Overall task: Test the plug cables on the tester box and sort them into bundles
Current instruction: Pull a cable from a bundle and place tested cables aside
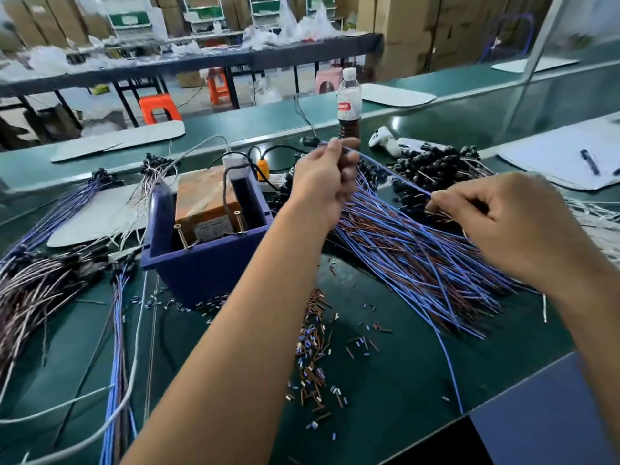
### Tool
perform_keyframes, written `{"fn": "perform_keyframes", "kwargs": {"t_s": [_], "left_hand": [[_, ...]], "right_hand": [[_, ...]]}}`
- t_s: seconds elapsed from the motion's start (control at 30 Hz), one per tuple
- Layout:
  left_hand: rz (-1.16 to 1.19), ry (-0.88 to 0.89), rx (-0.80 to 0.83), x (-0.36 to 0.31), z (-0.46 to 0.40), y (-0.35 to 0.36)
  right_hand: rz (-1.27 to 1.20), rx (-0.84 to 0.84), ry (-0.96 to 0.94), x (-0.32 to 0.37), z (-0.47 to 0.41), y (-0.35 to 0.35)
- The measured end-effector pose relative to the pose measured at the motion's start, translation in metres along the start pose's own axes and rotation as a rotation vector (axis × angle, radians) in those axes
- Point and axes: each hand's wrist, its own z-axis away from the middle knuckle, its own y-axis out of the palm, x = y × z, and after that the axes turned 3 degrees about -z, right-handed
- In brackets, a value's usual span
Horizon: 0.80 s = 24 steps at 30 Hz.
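While stretched taut above the green bench (385, 380), one blue cable (396, 174) between two hands.

Left hand (323, 182) raised, fingers curled round the far end of the cable; right hand (513, 226) nearer, fingertips pinching the same cable lower down. Directly below, touching the bench, a loose heap of blue and brown cables (419, 260) with black plugs (432, 169) at the far side. Left of that, the blue tester box (201, 266); further left, sorted bundles (50, 283). Behind, a bottle (349, 102), upright.

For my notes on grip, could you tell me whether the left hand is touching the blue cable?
Touching: in the head view the left hand pinches the blue cable, which emerges from its fingertips.
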Motion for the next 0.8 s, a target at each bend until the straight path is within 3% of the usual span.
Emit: {"fn": "perform_keyframes", "kwargs": {"t_s": [0.1, 0.13, 0.23, 0.3, 0.37, 0.47, 0.53, 0.67, 0.8], "left_hand": [[0.174, -0.049, -0.018, -0.014, -0.009, 0.001], [0.181, -0.06, -0.034, -0.014, -0.008, 0.002], [0.004, -0.088, -0.04, -0.009, 0.011, 0.001], [-0.23, -0.134, 0.144, -0.006, 0.035, -0.01], [-0.492, -0.202, 0.451, -0.005, 0.065, -0.029], [-0.807, -0.3, 0.803, -0.008, 0.103, -0.066], [-0.98, -0.386, 0.885, -0.014, 0.12, -0.089], [-1.148, -0.445, 0.772, -0.042, 0.151, -0.139], [-1.364, -0.528, 0.399, -0.072, 0.177, -0.182]], "right_hand": [[0.071, -0.039, 0.015, -0.001, -0.013, 0.023], [0.136, 0.035, 0.045, 0.0, -0.018, 0.035], [0.455, 0.497, 0.277, 0.003, -0.031, 0.069], [0.489, 0.58, 0.357, 0.0, -0.028, 0.084], [0.419, 0.401, 0.294, -0.001, -0.02, 0.09], [0.051, -0.004, 0.07, 0.027, 0.002, 0.098], [-0.138, 0.004, -0.052, 0.064, 0.014, 0.107], [-0.135, 0.404, -0.186, 0.137, 0.036, 0.139], [-0.188, 0.596, -0.334, 0.2, 0.051, 0.171]]}}
